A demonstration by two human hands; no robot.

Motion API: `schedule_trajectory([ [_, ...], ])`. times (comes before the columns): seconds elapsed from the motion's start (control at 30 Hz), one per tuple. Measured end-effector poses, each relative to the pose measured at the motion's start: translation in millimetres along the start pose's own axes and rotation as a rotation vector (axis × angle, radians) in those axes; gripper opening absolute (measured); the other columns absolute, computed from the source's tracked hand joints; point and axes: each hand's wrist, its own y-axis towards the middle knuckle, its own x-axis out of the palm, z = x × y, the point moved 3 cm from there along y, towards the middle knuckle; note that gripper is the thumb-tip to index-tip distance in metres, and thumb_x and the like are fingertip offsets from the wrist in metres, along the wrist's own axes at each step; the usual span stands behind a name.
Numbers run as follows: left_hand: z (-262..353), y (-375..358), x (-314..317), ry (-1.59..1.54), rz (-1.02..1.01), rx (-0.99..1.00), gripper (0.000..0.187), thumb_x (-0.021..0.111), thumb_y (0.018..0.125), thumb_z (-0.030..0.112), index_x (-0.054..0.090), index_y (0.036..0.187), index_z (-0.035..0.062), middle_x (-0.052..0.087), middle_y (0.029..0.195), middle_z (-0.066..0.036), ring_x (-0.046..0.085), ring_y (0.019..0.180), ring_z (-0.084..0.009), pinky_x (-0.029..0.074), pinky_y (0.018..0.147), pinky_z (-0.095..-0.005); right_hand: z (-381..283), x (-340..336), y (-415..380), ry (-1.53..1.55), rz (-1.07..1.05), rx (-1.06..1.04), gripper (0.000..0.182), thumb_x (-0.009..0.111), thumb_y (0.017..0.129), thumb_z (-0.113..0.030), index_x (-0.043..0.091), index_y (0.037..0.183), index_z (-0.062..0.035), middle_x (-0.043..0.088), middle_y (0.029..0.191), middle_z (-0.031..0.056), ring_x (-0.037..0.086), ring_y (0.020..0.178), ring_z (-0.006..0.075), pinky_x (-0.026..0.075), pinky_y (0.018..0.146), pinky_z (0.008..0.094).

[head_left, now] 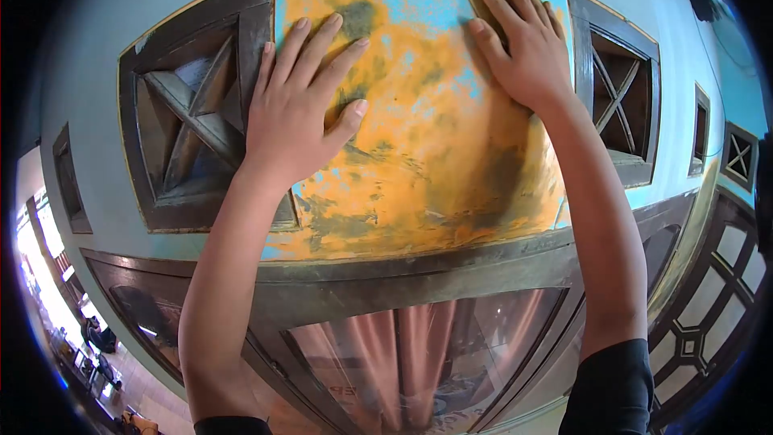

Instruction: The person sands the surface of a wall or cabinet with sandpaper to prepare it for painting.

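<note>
My left hand lies flat with its fingers spread on the patchy wall, holding nothing. Orange filler, dark smudges and bright blue paint mottle that stretch of wall. Higher up on the right, my right hand presses a folded yellowish-brown sheet of sandpaper against the blue paint. Its fingers lie over the sheet and cover most of it, with edges showing at the thumb side and near the fingertips. The sheet's gritty face is hidden.
Dark wooden vents with crossed slats, a left vent and a right vent, flank the patch. Below runs a wooden lintel over a glass pane with pinkish curtains. A patterned door stands at far right.
</note>
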Motion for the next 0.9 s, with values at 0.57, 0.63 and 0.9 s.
schedule_trajectory([
  [0.57,2.9,0.1,-2.1,0.073,-0.004,-0.037,0.060,0.057,0.097,0.042,0.045,0.153,0.0240,0.032,0.163,-0.011,0.027,0.152,-0.0334,0.020,0.122,-0.0595,-6.8,0.7,-13.0,0.085,0.036,-0.004,0.056,0.051,0.100,-0.049,0.048,0.152,-0.0275,0.040,0.160,0.0098,0.035,0.148,0.0347,0.024,0.121,0.0569],
  [0.63,6.3,-2.9,-3.3,0.130,-0.013,-0.069,0.063,0.057,0.096,0.042,0.044,0.154,0.0215,0.031,0.163,-0.015,0.027,0.152,-0.0349,0.021,0.121,-0.0602,-18.2,-5.2,-20.8,0.072,-0.045,-0.072,0.056,0.051,0.100,-0.048,0.047,0.152,-0.0280,0.039,0.161,0.0098,0.034,0.149,0.0352,0.024,0.121,0.0574],
  [0.9,13.7,41.9,5.7,0.076,0.027,-0.019,0.066,0.052,0.100,0.039,0.034,0.159,0.0148,0.026,0.164,-0.021,0.023,0.152,-0.0398,0.018,0.122,-0.0569,30.1,0.7,46.5,0.043,-0.113,0.229,0.069,0.039,0.102,-0.056,0.029,0.160,-0.0193,0.020,0.168,0.0101,0.010,0.156,0.0343,0.009,0.126,0.0511],
])
